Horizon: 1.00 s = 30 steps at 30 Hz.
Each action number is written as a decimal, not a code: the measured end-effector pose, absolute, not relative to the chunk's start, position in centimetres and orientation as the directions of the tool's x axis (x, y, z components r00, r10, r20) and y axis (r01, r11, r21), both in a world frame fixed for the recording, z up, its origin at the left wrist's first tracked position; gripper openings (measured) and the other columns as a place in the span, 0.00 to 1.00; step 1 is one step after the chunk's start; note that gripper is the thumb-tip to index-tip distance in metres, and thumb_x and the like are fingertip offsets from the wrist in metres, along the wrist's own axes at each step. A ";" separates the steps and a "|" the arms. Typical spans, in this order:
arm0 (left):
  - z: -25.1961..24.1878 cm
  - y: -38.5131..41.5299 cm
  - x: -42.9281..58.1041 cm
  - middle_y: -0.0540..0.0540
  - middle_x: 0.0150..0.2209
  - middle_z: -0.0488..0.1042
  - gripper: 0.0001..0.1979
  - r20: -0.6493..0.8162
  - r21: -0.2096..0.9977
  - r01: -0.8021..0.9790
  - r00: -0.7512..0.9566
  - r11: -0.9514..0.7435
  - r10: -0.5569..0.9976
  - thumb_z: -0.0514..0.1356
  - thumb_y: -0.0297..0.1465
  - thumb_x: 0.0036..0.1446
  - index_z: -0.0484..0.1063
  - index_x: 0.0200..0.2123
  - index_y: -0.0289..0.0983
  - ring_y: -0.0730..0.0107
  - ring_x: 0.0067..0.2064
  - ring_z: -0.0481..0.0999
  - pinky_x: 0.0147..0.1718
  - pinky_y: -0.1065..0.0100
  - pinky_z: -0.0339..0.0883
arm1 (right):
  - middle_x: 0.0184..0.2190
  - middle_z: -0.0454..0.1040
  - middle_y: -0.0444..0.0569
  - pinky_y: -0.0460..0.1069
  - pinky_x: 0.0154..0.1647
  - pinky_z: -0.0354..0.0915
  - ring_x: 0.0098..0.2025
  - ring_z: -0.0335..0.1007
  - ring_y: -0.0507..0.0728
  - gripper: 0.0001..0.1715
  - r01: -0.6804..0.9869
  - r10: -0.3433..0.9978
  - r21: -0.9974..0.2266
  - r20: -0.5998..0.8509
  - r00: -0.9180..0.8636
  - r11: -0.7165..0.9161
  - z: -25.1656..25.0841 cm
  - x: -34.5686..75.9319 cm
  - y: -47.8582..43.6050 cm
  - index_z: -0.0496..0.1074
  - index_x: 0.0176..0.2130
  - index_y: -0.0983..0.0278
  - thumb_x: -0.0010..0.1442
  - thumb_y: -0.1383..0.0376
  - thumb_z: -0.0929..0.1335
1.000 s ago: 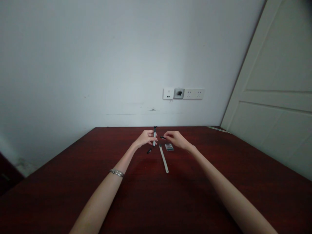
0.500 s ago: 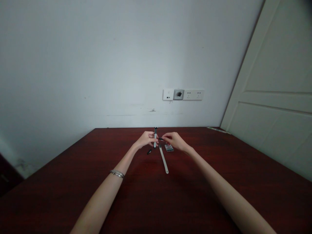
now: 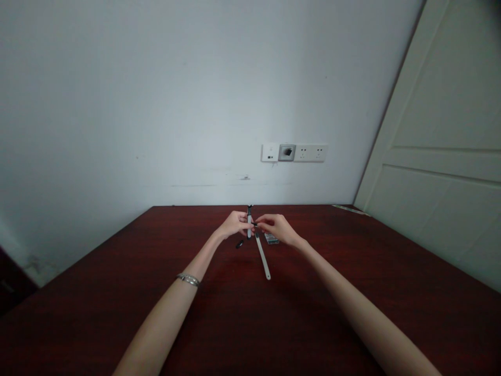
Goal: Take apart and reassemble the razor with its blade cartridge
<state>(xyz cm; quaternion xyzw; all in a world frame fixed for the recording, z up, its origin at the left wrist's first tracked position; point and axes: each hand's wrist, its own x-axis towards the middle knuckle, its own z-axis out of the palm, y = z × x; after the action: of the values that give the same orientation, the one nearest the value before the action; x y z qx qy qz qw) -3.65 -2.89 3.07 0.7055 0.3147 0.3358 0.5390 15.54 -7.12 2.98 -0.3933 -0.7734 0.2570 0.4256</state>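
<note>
My left hand is closed around an upright, razor-like tool with a light grey handle and a dark, wider head at the top. Between the fingertips of my right hand is a small black piece, close beside the handle; whether they touch I cannot tell. Just below both hands, a long light grey stick with a dark upper end lies on the table. A small black part rests to its left. Partly behind my right hand lies a small clear, flat pack, its contents too small to name.
The dark red wooden table reaches back to a white wall with a row of sockets. A thin, pale strip lies at the far right edge, near a white panelled door.
My right hand has moved slightly left, bringing the small black piece closer to the tool's handle. The left hand keeps its hold, almost still.
</note>
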 end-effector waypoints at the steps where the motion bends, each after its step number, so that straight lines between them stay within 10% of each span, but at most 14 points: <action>1: 3.1 -2.9 -3.7 0.41 0.28 0.76 0.13 0.139 0.972 0.078 0.575 -0.224 0.806 0.66 0.29 0.44 0.69 0.32 0.29 0.66 0.27 0.78 0.24 0.70 0.72 | 0.32 0.77 0.50 0.47 0.32 0.67 0.28 0.71 0.52 0.15 0.372 0.826 -0.742 0.455 -0.332 0.558 3.0 15.6 -7.1 0.74 0.37 0.67 0.54 0.60 0.66; 14: 3.2 -2.7 -4.2 0.40 0.29 0.76 0.13 0.143 0.973 0.069 0.568 -0.220 0.810 0.66 0.31 0.45 0.69 0.33 0.30 0.66 0.28 0.78 0.23 0.70 0.72 | 0.37 0.78 0.50 0.51 0.41 0.67 0.37 0.73 0.56 0.13 0.460 0.767 -0.614 0.542 -0.344 0.641 3.5 16.2 -7.4 0.77 0.38 0.64 0.54 0.64 0.66; 30: 3.9 -3.1 -4.5 0.41 0.31 0.77 0.18 0.211 0.961 0.056 0.482 -0.270 0.850 0.66 0.33 0.46 0.68 0.39 0.31 0.67 0.29 0.78 0.24 0.72 0.70 | 0.31 0.78 0.51 0.49 0.30 0.69 0.28 0.73 0.54 0.18 0.392 0.834 -0.744 0.535 -0.135 0.540 3.3 17.0 -6.1 0.76 0.40 0.67 0.52 0.59 0.67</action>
<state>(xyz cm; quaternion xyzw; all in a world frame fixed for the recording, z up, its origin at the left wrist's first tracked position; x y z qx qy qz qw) -4.54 -3.06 3.90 0.6946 0.3261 0.3908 0.5084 17.01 -6.10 3.35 -0.4257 -0.7202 0.2204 0.5015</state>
